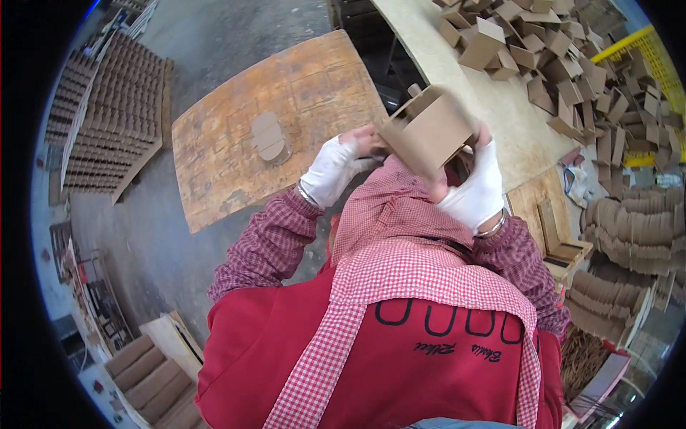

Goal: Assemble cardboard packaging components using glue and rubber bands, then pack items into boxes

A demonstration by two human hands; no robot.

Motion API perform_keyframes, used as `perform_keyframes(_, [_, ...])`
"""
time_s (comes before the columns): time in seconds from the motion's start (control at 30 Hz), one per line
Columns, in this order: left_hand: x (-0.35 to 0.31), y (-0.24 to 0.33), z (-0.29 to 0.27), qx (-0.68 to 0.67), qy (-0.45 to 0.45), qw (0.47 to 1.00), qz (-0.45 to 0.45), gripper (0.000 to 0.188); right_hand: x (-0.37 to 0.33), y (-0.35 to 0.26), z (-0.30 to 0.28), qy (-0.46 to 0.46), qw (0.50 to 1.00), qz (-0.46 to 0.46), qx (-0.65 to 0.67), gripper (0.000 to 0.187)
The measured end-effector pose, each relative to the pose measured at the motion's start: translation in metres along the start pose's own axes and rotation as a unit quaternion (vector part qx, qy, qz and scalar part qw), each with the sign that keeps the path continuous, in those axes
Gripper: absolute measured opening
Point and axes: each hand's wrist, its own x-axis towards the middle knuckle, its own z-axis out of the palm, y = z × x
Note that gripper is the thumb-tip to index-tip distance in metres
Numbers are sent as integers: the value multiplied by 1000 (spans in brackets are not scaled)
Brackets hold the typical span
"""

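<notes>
A small open brown cardboard box [434,136] is tilted in front of my body, a little blurred by motion. My right hand [475,182], in a white fingerless glove, grips its right side, with the thumb at the lower edge. On the other side my left hand [336,166], gloved the same way, has its bare fingers bent against the box's left edge. Some of those fingertips are hidden behind the cardboard. To the left, a small stack of rounded cardboard pieces [269,137] lies on a worn wooden tabletop [221,154].
A large heap of folded cardboard boxes [564,79] covers the far right of a pale table [457,86], beside a yellow plastic crate [643,53]. Tall stacked cardboard [118,107] stands at the far left. More bundled cardboard [636,229] sits at the right.
</notes>
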Motion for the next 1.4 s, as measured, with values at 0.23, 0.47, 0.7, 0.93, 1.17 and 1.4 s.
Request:
perform_keyframes(0.23, [-15, 5, -18, -148, 111, 966, -182, 38, 9, 24, 35, -236, 766, -361, -477, 50])
perform_keyframes(0.47, [-8, -8, -116, -96, 291, 952, -21, 30, 14, 50, 0, -221, 811, -215, -498, 52])
perform_keyframes(0.7, [0, 1, -249, -127, 380, 911, 98, 29, -15, 101, -71, -170, 763, -17, -624, 62])
perform_keyframes(0.93, [8, -23, -278, -129, 456, 876, 89, 33, -30, 126, -79, -127, 784, -32, -607, 65])
perform_keyframes(1.17, [17, -39, -285, -128, 495, 855, 86, 34, -31, 129, -74, -100, 776, -57, -620, 67])
perform_keyframes(1.4, [25, -47, -271, -24, 554, 829, 65, 45, -32, 133, -76, -96, 782, -55, -614, 65])
